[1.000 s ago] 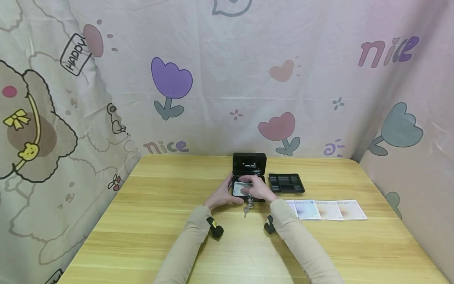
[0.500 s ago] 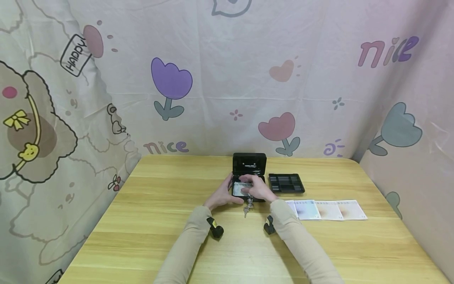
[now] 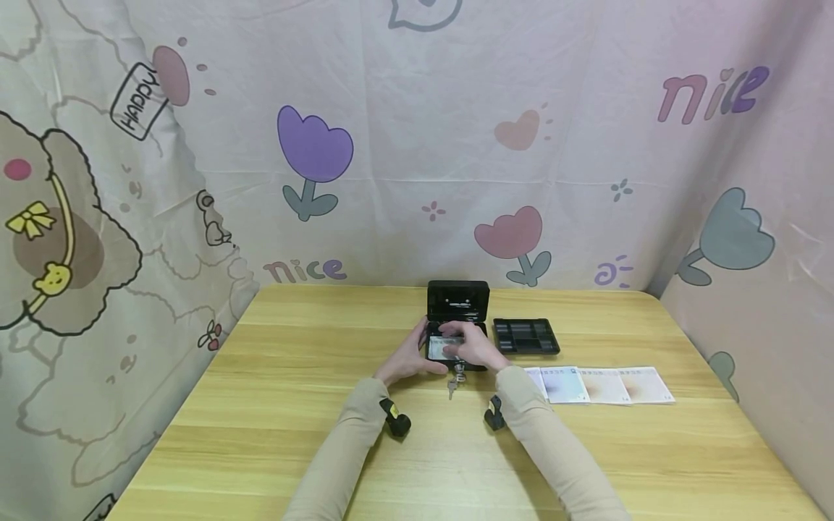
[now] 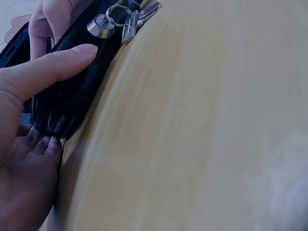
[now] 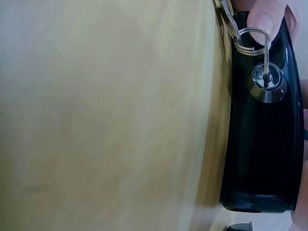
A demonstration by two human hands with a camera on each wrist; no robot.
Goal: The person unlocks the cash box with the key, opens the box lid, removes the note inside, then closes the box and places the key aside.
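When looking to the far middle of the table [image 3: 274, 405], find a glossy black box [image 5: 262, 149] with rounded corners, hinged open with lid [image 3: 458, 299] upright at the back. On its front wall, note a shiny round metal lock [image 5: 268, 91] with a key [image 5: 266, 55] inserted, and a looped wire ring [image 5: 249, 50] trailing metal keys [image 3: 451, 388] toward the wood. Inside, see a flat, pale greyish paper note [image 3: 439, 348], partly covered by the right hand [image 3: 478, 346], reaching in from above with bent fingers (pinching or merely touching the paper, impossible to tell). Around the left end of the box, see the left hand [image 3: 412, 358] gripping, with fingers against the side and thumb across the smooth front. Just beside the box to the right, find a shallow black tray [image 3: 526, 336] divided into rectangular wells; nearer, overlapping in a row, see thin printed notes [image 3: 564, 385] in lilac, blue and warm beige tints, partly hidden behind a matte beige sleeve [image 3: 563, 459]. Underneath, see pale, streaky wood grain; behind, a hanging cloth [image 3: 404, 239], softly creased, printed with rounded tulips, hearts and lettering.
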